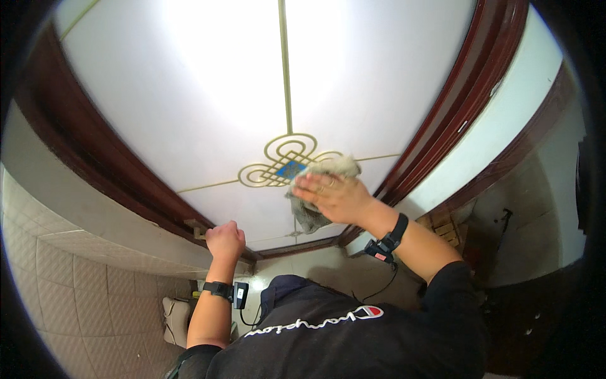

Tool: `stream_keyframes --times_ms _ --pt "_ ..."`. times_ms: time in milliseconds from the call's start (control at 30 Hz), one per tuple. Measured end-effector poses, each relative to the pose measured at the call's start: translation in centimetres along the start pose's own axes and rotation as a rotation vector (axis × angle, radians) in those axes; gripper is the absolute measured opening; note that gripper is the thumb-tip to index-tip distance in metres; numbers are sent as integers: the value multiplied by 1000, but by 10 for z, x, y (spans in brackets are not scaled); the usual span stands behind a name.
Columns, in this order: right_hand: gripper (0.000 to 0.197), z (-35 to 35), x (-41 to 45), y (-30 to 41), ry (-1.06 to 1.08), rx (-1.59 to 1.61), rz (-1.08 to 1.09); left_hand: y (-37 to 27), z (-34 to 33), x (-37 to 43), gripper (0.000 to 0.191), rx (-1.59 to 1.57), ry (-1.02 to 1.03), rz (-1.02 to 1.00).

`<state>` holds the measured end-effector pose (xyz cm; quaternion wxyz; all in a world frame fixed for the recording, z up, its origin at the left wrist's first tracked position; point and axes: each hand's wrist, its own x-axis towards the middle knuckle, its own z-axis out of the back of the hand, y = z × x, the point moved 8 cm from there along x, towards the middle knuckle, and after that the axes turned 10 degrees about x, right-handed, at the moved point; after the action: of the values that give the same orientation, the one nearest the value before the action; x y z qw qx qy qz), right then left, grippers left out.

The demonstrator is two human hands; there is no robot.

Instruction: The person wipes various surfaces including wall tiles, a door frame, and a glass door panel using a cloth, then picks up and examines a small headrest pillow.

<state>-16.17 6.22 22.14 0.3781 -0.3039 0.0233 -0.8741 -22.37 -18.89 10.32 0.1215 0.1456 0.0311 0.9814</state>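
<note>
Before me stands a white door panel (pixel 213 118) with gold lines and a knot-shaped ornament (pixel 270 175) around a blue centre. My right hand (pixel 334 196) presses a grey-beige cloth (pixel 310 213) flat against the panel, over the ornament's right side. Lower on the left, my left hand (pixel 226 239) is closed at the metal door handle (pixel 200 232), most of which its fingers hide. Each wrist wears a black strap with a small cabled device.
A dark red wooden frame (pixel 440 113) surrounds the panel. Patterned wall tiles (pixel 94 298) run along the left, with a beige container (pixel 175 322) low beside them. Yellowish-brown stacked items (pixel 442 227) sit low at right. Pale floor (pixel 293 267) shows below the door.
</note>
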Motion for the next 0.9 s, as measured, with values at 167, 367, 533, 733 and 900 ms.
stream_keyframes --times_ms 167,367,533,733,900 --pt "67 114 102 -55 -108 -164 -143 12 -7 -6 14 17 -3 22" --pt "58 268 205 -85 -701 -344 -133 6 0 2 13 -38 6 5" --pt "53 302 257 -56 -851 -285 -233 7 0 -2 13 -50 7 -8" --pt "55 229 243 -36 -619 -410 -214 11 4 -8 14 -61 15 -10" --pt "78 110 170 -7 -265 -33 -263 9 0 -3 13 -70 37 -1"
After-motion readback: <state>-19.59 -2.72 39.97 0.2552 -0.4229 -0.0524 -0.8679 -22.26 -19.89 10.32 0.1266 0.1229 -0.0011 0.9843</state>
